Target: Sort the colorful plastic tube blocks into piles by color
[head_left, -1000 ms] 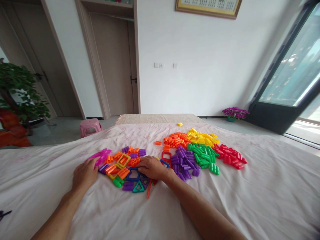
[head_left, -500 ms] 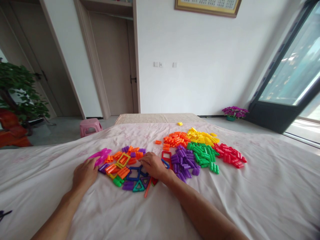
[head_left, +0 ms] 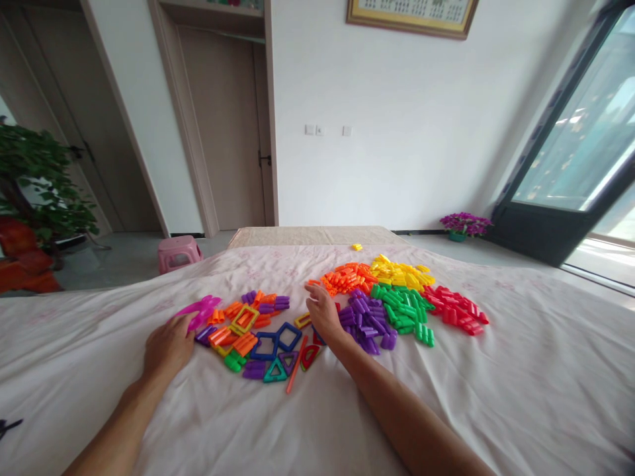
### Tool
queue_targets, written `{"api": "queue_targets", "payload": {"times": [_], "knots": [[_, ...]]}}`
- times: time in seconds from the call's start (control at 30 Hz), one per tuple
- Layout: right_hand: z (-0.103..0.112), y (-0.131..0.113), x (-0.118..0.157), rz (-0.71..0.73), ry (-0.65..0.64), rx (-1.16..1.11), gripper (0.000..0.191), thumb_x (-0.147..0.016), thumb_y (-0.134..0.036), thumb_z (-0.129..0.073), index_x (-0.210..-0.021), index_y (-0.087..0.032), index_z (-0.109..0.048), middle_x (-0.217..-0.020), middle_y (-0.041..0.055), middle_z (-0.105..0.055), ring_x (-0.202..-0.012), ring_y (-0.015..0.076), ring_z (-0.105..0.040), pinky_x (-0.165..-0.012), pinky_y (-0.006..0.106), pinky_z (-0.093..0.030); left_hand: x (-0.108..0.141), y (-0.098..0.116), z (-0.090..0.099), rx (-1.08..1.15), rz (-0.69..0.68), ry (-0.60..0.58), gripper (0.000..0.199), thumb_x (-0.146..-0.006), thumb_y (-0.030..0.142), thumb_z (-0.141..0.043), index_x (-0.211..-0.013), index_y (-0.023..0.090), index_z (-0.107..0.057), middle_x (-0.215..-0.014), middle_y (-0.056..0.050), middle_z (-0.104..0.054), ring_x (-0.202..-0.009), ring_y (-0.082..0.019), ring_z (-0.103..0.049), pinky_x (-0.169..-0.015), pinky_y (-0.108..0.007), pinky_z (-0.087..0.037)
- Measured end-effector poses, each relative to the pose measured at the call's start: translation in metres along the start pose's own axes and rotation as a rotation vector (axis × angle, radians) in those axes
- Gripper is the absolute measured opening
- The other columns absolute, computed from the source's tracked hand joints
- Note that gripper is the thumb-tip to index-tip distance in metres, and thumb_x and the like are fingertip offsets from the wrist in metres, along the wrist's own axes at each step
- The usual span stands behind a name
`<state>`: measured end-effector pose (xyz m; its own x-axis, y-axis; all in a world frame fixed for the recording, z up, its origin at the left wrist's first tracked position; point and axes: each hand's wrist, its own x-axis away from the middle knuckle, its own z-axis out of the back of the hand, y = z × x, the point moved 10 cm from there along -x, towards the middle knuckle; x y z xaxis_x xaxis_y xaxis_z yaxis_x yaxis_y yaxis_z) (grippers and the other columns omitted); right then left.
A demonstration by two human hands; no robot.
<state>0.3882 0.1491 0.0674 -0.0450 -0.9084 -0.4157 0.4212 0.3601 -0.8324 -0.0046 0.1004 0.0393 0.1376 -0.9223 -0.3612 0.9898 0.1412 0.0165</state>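
Observation:
My left hand (head_left: 169,344) rests on the cloth at the left, its fingertips on a magenta piece (head_left: 202,311); whether it grips the piece is unclear. My right hand (head_left: 321,309) is over the near side of the orange pile (head_left: 350,277), fingers apart, nothing seen in them. Between the hands lies a mixed group with a yellow square frame (head_left: 244,319), blue frames (head_left: 266,346), a teal triangle (head_left: 275,371), purple blocks (head_left: 254,369) and an orange stick (head_left: 296,365). To the right are purple (head_left: 367,320), green (head_left: 407,307), yellow (head_left: 399,272) and red (head_left: 456,309) piles.
A pale patterned cloth (head_left: 446,410) covers the surface. One yellow piece (head_left: 356,247) lies near its far edge. Beyond stand a pink stool (head_left: 179,254), a potted purple plant (head_left: 465,225) and a leafy plant (head_left: 44,178). A dark object (head_left: 8,426) lies at the left edge.
My right hand has moved from the mixed group to the right and away from me, to the orange pile, uncovering blue and yellow frames. My left hand has stayed in place.

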Motion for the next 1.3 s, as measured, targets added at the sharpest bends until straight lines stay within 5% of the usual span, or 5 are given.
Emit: {"api": "queue_targets", "payload": {"times": [0.23, 0.47, 0.63, 0.9, 1.3], "knots": [[-0.021, -0.029, 0.02, 0.047, -0.248, 0.313, 0.041, -0.083, -0.016, -0.053, -0.119, -0.024, -0.07, -0.117, 0.0058, -0.07, -0.106, 0.0212, -0.065, -0.095, 0.034, -0.049, 0.0, 0.0, 0.001, 0.025, 0.0, 0.003, 0.046, -0.092, 0.022, -0.04, -0.134, 0.019, -0.059, -0.133, -0.009, -0.066, -0.117, -0.024, -0.063, -0.096, -0.035, -0.047], [-0.028, -0.047, 0.032, 0.12, -0.338, 0.389, 0.04, -0.086, -0.017, -0.05, -0.12, -0.022, -0.07, -0.115, 0.0056, -0.071, -0.103, 0.0201, -0.066, -0.091, 0.03, -0.049, 0.001, 0.0, 0.002, 0.011, 0.015, -0.013, 0.046, -0.092, 0.021, -0.041, -0.134, 0.021, -0.059, -0.133, -0.008, -0.066, -0.115, -0.023, -0.064, -0.096, -0.034, -0.046], [-0.032, -0.065, 0.039, 0.284, -0.352, 0.351, 0.035, -0.085, -0.013, -0.053, -0.113, -0.021, -0.073, -0.114, 0.0072, -0.073, -0.109, 0.022, -0.065, -0.099, 0.033, -0.047, 0.001, 0.0, 0.0, 0.023, 0.015, -0.017, 0.047, -0.092, 0.021, -0.04, -0.135, 0.021, -0.058, -0.134, -0.009, -0.065, -0.117, -0.023, -0.063, -0.098, -0.035, -0.045], [-0.054, -0.085, 0.064, 0.536, -0.563, 0.37, 0.034, -0.084, -0.015, -0.057, -0.113, -0.024, -0.072, -0.11, 0.0046, -0.074, -0.104, 0.0207, -0.065, -0.098, 0.033, -0.045, 0.001, 0.001, 0.001, 0.001, 0.004, -0.01, 0.046, -0.093, 0.022, -0.038, -0.135, 0.021, -0.057, -0.135, -0.008, -0.065, -0.119, -0.022, -0.062, -0.099, -0.033, -0.044], [-0.053, -0.087, 0.068, 0.566, -0.565, 0.383, 0.033, -0.084, -0.018, -0.058, -0.113, -0.024, -0.072, -0.108, 0.0055, -0.073, -0.103, 0.0211, -0.065, -0.096, 0.034, -0.044, 0.002, 0.002, 0.004, 0.018, 0.003, -0.005, 0.045, -0.092, 0.021, -0.04, -0.134, 0.02, -0.059, -0.132, -0.009, -0.067, -0.116, -0.022, -0.064, -0.099, -0.033, -0.045]]}}
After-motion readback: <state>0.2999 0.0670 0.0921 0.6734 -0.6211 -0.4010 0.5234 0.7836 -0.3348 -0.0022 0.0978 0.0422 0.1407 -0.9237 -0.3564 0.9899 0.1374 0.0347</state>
